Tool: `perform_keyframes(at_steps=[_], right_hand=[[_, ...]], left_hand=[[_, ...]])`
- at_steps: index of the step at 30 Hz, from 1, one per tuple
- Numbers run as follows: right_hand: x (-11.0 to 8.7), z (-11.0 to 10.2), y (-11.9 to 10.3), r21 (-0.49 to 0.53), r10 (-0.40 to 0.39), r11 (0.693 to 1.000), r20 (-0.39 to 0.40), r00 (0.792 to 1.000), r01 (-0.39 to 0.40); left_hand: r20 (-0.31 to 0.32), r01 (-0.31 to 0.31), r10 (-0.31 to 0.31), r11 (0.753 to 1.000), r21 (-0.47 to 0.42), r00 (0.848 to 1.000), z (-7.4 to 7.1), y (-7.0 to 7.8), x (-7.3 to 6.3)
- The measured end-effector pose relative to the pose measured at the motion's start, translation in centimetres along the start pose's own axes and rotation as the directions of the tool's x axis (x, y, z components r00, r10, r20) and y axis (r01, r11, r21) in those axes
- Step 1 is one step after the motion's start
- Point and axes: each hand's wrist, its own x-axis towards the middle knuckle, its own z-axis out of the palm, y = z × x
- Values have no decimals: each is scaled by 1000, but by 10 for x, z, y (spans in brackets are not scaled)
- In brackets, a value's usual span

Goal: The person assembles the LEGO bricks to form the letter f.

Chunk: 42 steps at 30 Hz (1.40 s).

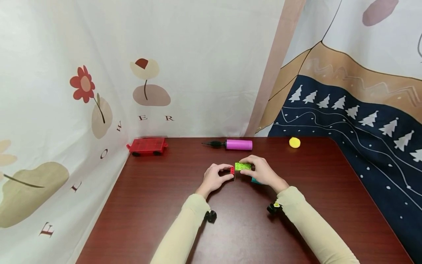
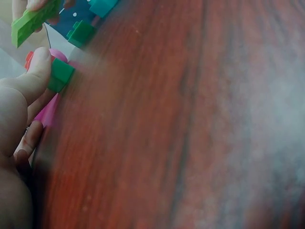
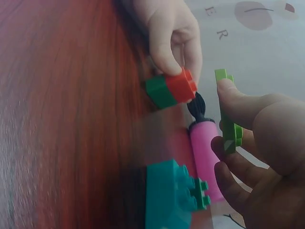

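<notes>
My left hand pinches a red toy brick between thumb and fingers; the brick sits on a green brick close to the tabletop. In my right hand is a thin lime-green building plate, held by its long sides with the studs facing up. The plate hovers just right of the red brick, apart from it in the right wrist view. Under the right hand stands a teal brick, mostly covered in the head view. A smaller dark green brick is beside the teal one.
Along the back of the brown table are a red toy wagon at left, a pink-purple hand pump with a black nozzle in the middle, and a round yellow piece at right. Printed curtains hang behind.
</notes>
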Motion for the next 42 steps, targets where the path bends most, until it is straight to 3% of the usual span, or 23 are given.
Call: perform_keyframes(at_steps=[7, 23, 33, 42], right_hand=[[6, 11, -4, -11, -20, 1000, 2, 1000, 20], [12, 25, -5, -25, -47, 999, 13, 999, 47], [13, 26, -6, -31, -81, 996, -3, 997, 81], [15, 26, -10, -68, -64, 996, 17, 998, 65]], left_hand=[[-11, -17, 17, 1000, 18, 1000, -1, -1, 1], [-2, 6, -6, 999, 35, 1000, 0, -2, 2], [-14, 5, -4, 999, 53, 1000, 1, 0, 1], [-8, 19, -19, 999, 50, 1000, 1, -1, 1]])
